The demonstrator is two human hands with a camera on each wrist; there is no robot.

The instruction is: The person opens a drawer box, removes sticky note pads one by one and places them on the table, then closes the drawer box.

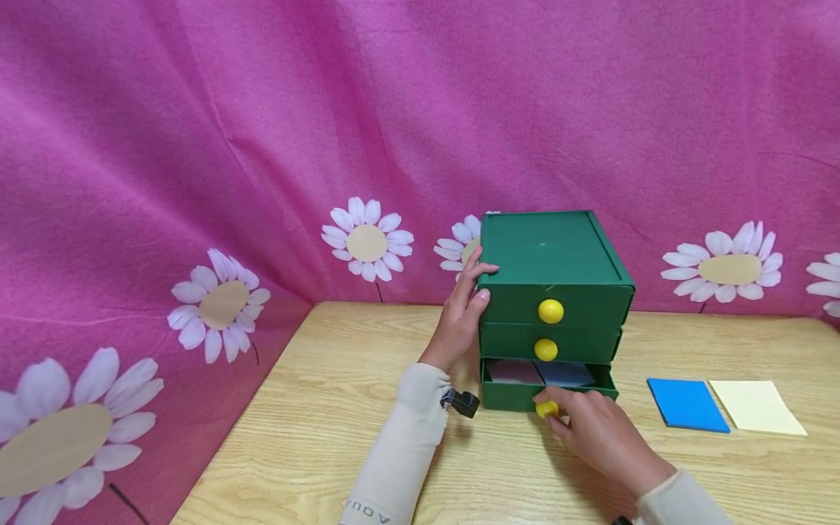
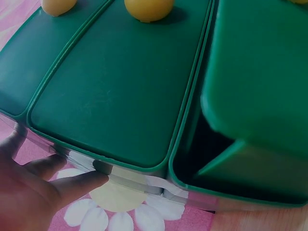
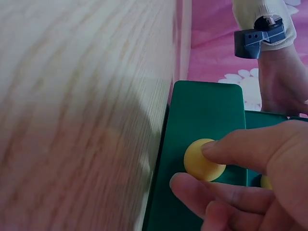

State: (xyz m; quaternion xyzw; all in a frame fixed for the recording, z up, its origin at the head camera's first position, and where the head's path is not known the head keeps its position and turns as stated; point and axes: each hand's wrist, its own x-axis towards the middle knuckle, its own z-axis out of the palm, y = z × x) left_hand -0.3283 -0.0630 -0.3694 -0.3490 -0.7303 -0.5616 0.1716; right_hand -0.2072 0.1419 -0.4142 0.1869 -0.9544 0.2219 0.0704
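Observation:
A green three-drawer box [image 1: 551,248] with round yellow knobs stands on the table. Its bottom drawer [image 1: 508,397] is pulled partly out, and a pinkish note pad [image 1: 515,371] and a bluish one [image 1: 566,374] lie inside. My right hand [image 1: 600,430] pinches the bottom drawer's yellow knob [image 3: 202,161] between thumb and fingers. Against the box's left side rests my left hand [image 1: 459,317], its fingers extended and the thumb near the front edge. In the left wrist view those fingers [image 2: 79,185] touch the side wall beside the upper drawers.
To the right of the box, a blue note pad [image 1: 687,405] and a pale yellow pad [image 1: 757,407] lie side by side on the wooden table [image 1: 315,415]. Behind everything hangs a pink cloth [image 1: 407,109] with white daisies.

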